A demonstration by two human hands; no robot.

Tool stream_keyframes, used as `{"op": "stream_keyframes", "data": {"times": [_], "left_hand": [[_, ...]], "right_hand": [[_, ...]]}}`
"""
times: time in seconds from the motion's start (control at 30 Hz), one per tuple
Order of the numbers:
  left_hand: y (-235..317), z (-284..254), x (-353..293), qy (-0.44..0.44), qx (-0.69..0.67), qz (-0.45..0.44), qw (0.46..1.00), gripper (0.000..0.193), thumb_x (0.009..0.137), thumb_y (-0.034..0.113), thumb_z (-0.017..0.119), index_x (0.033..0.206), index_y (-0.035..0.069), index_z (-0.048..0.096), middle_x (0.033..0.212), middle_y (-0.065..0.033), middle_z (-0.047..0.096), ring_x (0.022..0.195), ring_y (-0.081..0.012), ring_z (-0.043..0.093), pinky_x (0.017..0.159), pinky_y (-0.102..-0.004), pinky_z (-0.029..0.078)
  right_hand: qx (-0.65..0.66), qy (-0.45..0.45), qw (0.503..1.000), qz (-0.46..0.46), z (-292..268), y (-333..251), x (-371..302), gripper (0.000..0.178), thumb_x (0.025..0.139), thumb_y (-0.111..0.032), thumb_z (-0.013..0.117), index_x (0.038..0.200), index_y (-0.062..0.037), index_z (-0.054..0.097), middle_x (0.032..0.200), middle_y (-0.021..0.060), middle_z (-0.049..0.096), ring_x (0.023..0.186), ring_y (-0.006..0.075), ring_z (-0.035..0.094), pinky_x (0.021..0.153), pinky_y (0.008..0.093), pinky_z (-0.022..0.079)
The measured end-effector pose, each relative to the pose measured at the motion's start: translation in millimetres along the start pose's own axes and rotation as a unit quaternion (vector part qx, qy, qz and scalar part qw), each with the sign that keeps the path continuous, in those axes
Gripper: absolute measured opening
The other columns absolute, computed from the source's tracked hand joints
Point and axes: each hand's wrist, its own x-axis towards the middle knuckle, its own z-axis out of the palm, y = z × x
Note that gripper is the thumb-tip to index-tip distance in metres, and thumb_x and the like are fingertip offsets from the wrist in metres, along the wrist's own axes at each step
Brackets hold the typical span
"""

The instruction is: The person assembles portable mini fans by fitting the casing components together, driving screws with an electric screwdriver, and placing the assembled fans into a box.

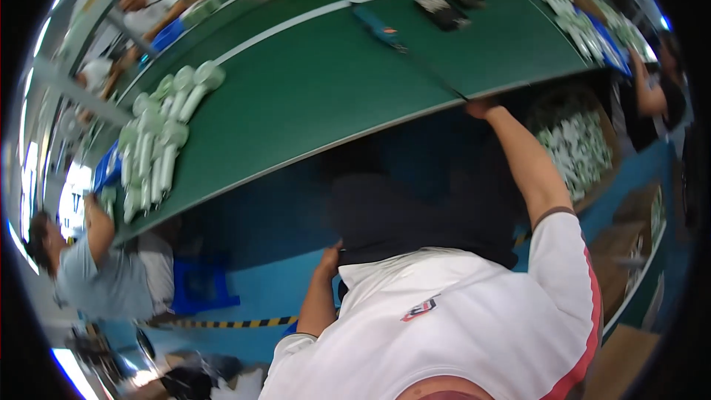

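Observation:
My right hand point(482, 108) is at the near edge of a green worktable point(296, 96), its fingers curled and blurred. Close to it ends a dark cord point(433, 74), which runs back across the table to a blue electric screwdriver point(381, 30) lying there. Whether the hand grips the cord or the table edge cannot be made out. Beside my waist, at the hem of my white shirt, is my left hand point(330, 259); its fingers are mostly hidden.
Several pale green handheld fans point(174, 133) stand piled at the table's left end. Two dark trays point(443, 12) of small parts lie at the back. At right are a box of pale parts point(574, 148) and a co-worker point(659, 89). Another person point(104, 267) sits at left.

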Motion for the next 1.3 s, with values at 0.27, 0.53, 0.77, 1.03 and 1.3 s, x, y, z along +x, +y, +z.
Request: {"op": "stream_keyframes", "data": {"times": [0.27,0.53,0.77,1.03,1.3], "left_hand": [[-40,-33,-43,-0.009,0.001,-0.115,0.993,0.072,0.099,0.06,0.056,0.141,0.001,0.055,0.118,-0.0222,0.071,0.099,-0.0307,0.071,0.086,-0.0491,0.055],[33,4,-13,-0.101,0.024,-0.127,0.986,0.074,0.098,0.06,0.057,0.147,0.004,0.05,0.132,-0.0249,0.063,0.103,-0.0314,0.071,0.089,-0.0519,0.057],[56,76,93,-0.138,0.074,-0.065,0.985,0.065,0.095,0.054,0.061,0.136,0.004,0.06,0.127,-0.0235,0.067,0.095,-0.0309,0.073,0.085,-0.0513,0.059],[43,83,114,-0.077,0.165,0.13,0.975,0.058,0.094,0.05,0.063,0.129,0.003,0.065,0.122,-0.0217,0.07,0.09,-0.0308,0.073,0.082,-0.0498,0.06],[-21,-5,112,0.037,0.255,0.396,0.881,0.052,0.093,0.046,0.064,0.121,0.003,0.07,0.117,-0.0199,0.073,0.086,-0.0307,0.074,0.079,-0.0483,0.06]], "right_hand": [[-0.008,0.11,0.985,-0.13,19,77,19,0.044,0.091,-0.035,0.062,0.124,-0.0057,0.068,0.129,0.0234,0.064,0.122,0.0458,0.057,0.105,0.0543,0.045],[-0.005,0.1,0.986,-0.135,112,135,22,0.042,0.09,-0.023,0.063,0.127,-0.0039,0.067,0.133,0.0279,0.061,0.125,0.0493,0.055,0.108,0.0569,0.043],[0.014,-0.037,0.974,-0.224,143,151,-79,0.045,0.088,-0.025,0.062,0.129,-0.0071,0.065,0.136,0.0251,0.059,0.129,0.048,0.052,0.109,0.0602,0.041],[0.066,-0.282,0.939,-0.185,21,74,-104,0.043,0.084,-0.024,0.066,0.122,-0.0045,0.067,0.128,0.0257,0.063,0.123,0.0481,0.056,0.105,0.0584,0.045],[0.09,-0.353,0.929,-0.062,31,66,-142,0.034,0.081,-0.021,0.071,0.103,0.0046,0.068,0.101,0.0298,0.069,0.1,0.0471,0.065,0.089,0.0503,0.054]]}}
